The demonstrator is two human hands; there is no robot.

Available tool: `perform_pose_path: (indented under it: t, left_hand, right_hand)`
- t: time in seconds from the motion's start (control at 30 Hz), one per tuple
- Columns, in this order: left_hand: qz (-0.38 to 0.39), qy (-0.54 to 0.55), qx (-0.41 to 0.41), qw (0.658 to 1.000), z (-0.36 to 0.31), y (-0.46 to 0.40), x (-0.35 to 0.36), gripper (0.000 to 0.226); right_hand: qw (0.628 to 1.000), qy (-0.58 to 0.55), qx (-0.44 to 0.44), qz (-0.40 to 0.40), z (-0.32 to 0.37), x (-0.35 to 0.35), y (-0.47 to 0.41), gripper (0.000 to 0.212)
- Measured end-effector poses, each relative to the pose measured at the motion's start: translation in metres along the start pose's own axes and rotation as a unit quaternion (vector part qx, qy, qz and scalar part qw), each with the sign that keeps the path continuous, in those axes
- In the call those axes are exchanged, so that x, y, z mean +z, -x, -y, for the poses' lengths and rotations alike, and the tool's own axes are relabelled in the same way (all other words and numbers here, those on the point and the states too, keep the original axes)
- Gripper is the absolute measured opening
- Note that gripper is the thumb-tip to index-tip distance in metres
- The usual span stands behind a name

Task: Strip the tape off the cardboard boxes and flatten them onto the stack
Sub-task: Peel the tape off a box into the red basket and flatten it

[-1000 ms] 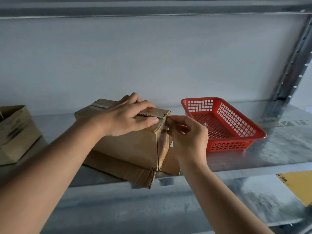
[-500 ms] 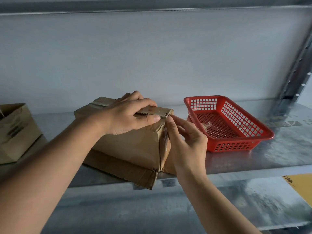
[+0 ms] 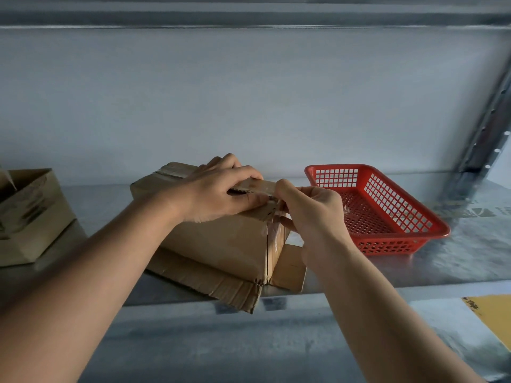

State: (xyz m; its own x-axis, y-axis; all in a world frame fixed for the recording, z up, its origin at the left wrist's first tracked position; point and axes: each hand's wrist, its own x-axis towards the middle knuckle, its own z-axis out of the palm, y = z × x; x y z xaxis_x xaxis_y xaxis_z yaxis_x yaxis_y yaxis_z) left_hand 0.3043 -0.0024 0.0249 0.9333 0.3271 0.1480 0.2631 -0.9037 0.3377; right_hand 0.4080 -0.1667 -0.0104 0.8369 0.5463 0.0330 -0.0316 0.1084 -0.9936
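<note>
A brown cardboard box (image 3: pixel 221 244) sits on the metal shelf (image 3: pixel 470 244), its lower flaps splayed flat on the shelf under it. My left hand (image 3: pixel 221 189) grips the box's top right edge, fingers curled over the top flap. My right hand (image 3: pixel 309 208) is at the box's right corner, with thumb and fingers pinching clear tape (image 3: pixel 272 229) that runs down the corner seam. More tape (image 3: pixel 171 172) crosses the box's top at the back.
A red plastic basket (image 3: pixel 387 236) stands on the shelf to the right of the box, with a scrap of clear tape inside. Another open cardboard box (image 3: pixel 30 217) sits at the far left. A yellow sheet (image 3: pixel 495 319) shows below at the right.
My right hand has come back from the basket side to the box's right corner and now pinches the tape there. My left hand has kept its hold on the top edge.
</note>
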Motion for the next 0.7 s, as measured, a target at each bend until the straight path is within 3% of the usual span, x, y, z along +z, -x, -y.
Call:
perform_pose_path:
  t: [0.27,0.4,0.5,0.57,0.63,0.7]
  left_hand:
    - [-0.001,-0.013,0.000,1.000,-0.001,0.004,0.000,0.080]
    - [0.001,-0.022,-0.001,1.000,-0.002,0.003,0.000,0.082]
    - [0.002,-0.031,0.001,1.000,-0.002,0.002,0.000,0.084]
    - [-0.002,-0.033,0.002,0.999,-0.002,0.001,0.000,0.087]
    - [-0.010,-0.030,0.004,0.999,-0.001,0.001,0.001,0.086]
    - [-0.023,-0.023,0.006,0.999,0.000,0.001,0.003,0.082]
  right_hand:
    - [0.996,0.083,-0.001,0.020,0.021,0.005,0.001,0.008]
    - [0.995,0.100,0.015,0.012,0.024,0.002,-0.002,0.017]
    - [0.994,0.105,0.008,0.011,0.026,-0.001,-0.002,0.004]
    - [0.990,0.139,-0.026,0.000,0.024,-0.003,-0.003,0.010]
    - [0.962,0.248,-0.114,-0.016,0.024,-0.005,-0.002,0.011]
    - [0.901,0.387,-0.197,-0.011,0.026,-0.006,0.001,0.013]
